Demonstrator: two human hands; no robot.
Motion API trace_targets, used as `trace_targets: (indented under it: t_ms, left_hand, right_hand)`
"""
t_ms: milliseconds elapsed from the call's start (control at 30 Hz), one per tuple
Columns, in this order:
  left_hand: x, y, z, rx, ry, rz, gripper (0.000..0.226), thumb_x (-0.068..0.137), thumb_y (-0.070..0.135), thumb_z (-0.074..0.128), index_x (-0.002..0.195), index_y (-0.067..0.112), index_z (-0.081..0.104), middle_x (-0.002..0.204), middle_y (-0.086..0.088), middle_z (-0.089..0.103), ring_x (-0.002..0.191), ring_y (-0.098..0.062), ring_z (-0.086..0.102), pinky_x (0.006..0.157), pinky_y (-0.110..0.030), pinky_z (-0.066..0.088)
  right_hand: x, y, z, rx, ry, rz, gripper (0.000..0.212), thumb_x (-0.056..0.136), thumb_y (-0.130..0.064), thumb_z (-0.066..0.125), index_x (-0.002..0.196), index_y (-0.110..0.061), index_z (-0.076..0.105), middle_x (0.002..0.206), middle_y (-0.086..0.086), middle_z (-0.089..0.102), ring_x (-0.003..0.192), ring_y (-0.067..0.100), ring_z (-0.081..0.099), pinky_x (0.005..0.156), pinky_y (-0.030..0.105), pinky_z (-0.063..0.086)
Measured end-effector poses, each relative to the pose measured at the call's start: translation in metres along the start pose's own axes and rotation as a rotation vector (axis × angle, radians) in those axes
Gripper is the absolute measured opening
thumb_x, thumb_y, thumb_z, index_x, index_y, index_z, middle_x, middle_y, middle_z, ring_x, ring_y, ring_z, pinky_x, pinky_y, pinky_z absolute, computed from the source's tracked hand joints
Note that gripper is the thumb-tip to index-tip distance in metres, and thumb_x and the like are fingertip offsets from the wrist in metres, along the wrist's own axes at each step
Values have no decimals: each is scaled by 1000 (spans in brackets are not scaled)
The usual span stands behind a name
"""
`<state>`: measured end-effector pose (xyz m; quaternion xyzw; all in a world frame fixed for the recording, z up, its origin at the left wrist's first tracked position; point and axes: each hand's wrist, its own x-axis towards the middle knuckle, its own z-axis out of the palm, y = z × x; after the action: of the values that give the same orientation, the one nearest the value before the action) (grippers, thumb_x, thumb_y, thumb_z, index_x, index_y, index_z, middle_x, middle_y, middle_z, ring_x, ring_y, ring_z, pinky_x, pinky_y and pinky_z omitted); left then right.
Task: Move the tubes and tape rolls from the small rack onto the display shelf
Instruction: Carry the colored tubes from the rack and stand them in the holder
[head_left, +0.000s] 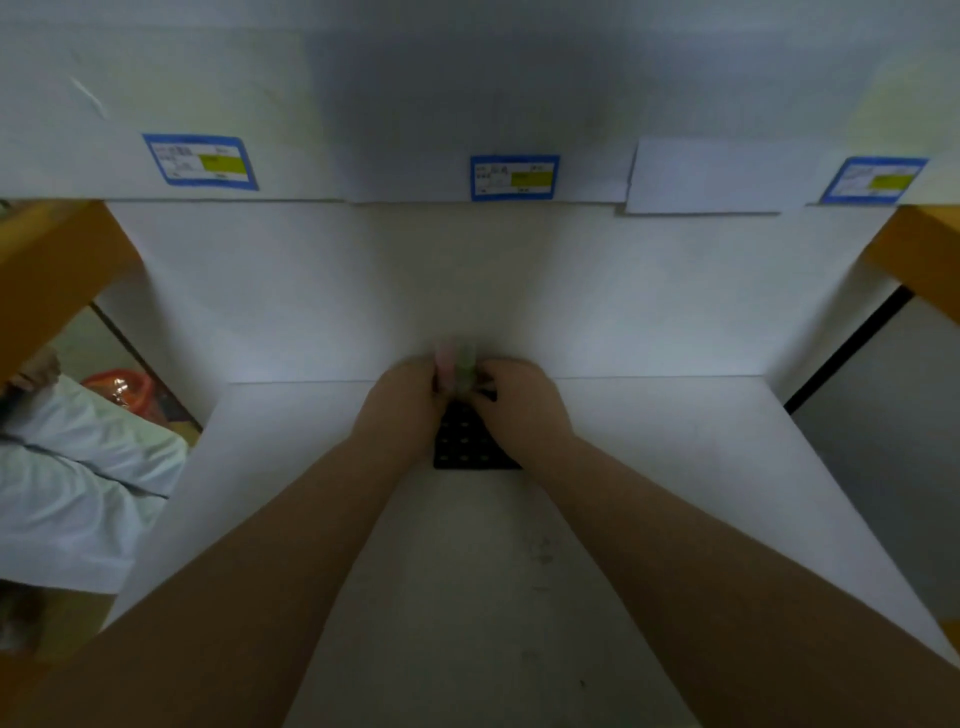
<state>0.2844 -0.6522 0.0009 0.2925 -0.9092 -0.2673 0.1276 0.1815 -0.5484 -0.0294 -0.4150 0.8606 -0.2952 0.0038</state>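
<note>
Hands meet at back of white shelf (675, 467). Left hand (400, 400) fingers curl on pink tube (444, 364), right hand (519, 405) on green tube (466, 366); fingertips hidden, blurry. Black rack (467, 441) just below fingers, half covered.

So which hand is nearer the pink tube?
Left. The left hand touches the pink tube; the right hand is beyond the green tube, beside it.
</note>
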Motion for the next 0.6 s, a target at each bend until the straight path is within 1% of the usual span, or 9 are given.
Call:
trace_targets:
  t_ms: [67, 133, 200, 267, 300, 333, 400, 500, 600]
  left_hand:
    - [-3, 0, -1, -20, -1, -9, 29, 96, 29, 56, 116, 12, 66, 115, -11, 68, 102, -26, 63, 85, -32, 47]
    - [-10, -2, -1, -25, -5, -32, 28, 95, 28, 58, 113, 8, 65, 112, -11, 67, 95, -23, 63, 76, -26, 42]
    - [-20, -5, -1, -26, -2, -64, 35, 94, 28, 61, 120, 4, 60, 117, -12, 63, 99, -23, 61, 78, -26, 42]
    - [-33, -8, -2, -29, 32, -58, 46, 92, 31, 63, 129, 6, 54, 126, -12, 57, 108, -25, 58, 88, -31, 46]
    - [-41, -7, -2, -34, 57, -33, 48, 92, 31, 63, 132, 7, 52, 128, -12, 55, 110, -26, 57, 92, -34, 47]
    - [-51, -4, -2, -43, 79, -4, 47, 92, 31, 63, 132, 8, 52, 127, -11, 53, 110, -26, 56, 93, -36, 47]
    - [-70, 6, 0, -38, 116, 47, 43, 92, 32, 62, 129, 11, 53, 124, -9, 53, 107, -26, 56, 90, -36, 47]
    - [-96, 34, 4, -13, 141, 118, 39, 90, 31, 62, 125, 16, 56, 118, -5, 54, 104, -25, 55, 86, -35, 47]
    - [-121, 74, 11, -26, 127, 251, 44, 89, 30, 64, 130, 15, 56, 125, -3, 57, 112, -24, 54, 93, -35, 47]
  right_hand:
    - [-4, 1, -4, 11, 41, 12, 22, 85, -26, 62, 105, -20, 70, 103, 2, 71, 96, 24, 63, 85, 38, 52]
    - [-12, 3, -11, 53, 68, 39, 29, 88, -24, 63, 116, -19, 68, 112, 3, 69, 102, 23, 62, 89, 35, 50]
    - [-22, 5, -21, 109, 78, 69, 35, 91, -26, 64, 125, -18, 65, 121, 1, 66, 107, 19, 61, 92, 26, 46]
    - [-35, 7, -32, 146, 91, 99, 38, 92, -28, 64, 129, -19, 63, 124, -2, 65, 108, 14, 60, 90, 15, 39]
    - [-43, 8, -38, 154, 103, 113, 37, 92, -27, 65, 128, -19, 63, 122, -3, 65, 107, 13, 60, 89, 15, 39]
    - [-53, 9, -44, 160, 121, 124, 34, 91, -26, 66, 125, -18, 64, 119, -2, 65, 104, 13, 60, 89, 18, 42]
    - [-77, 11, -59, 177, 150, 150, 29, 90, -25, 69, 117, -16, 66, 111, -1, 63, 98, 13, 59, 89, 27, 49]
    - [-120, 20, -85, 168, 151, 214, 35, 88, -31, 70, 120, -18, 63, 112, -6, 59, 98, 7, 56, 90, 25, 49]
    - [-167, 34, -114, 191, 196, 295, 36, 89, -33, 69, 122, -21, 62, 113, -12, 56, 100, 5, 56, 92, 26, 50]
